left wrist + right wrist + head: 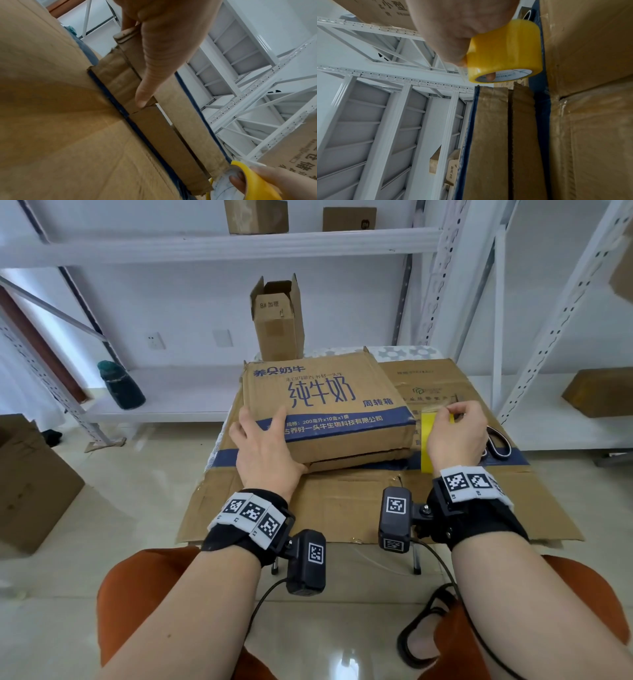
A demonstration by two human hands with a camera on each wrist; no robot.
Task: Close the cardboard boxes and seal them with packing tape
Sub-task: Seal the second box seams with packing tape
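A flat cardboard box printed in blue lies on a flattened cardboard sheet on the small table. My left hand rests on the box's near left corner, fingers spread on the lid, thumb against the front side flaps. My right hand grips a yellow roll of packing tape at the box's right end, a finger inside the core. The roll hangs just off the box's corner. A short clear strip of tape sticks out from the roll.
A small open box stands upright behind the flat one. Scissors lie on the sheet right of my right hand. White metal shelving carries more boxes, a dark green bottle sits on a low shelf, and a large box stands on the floor at left.
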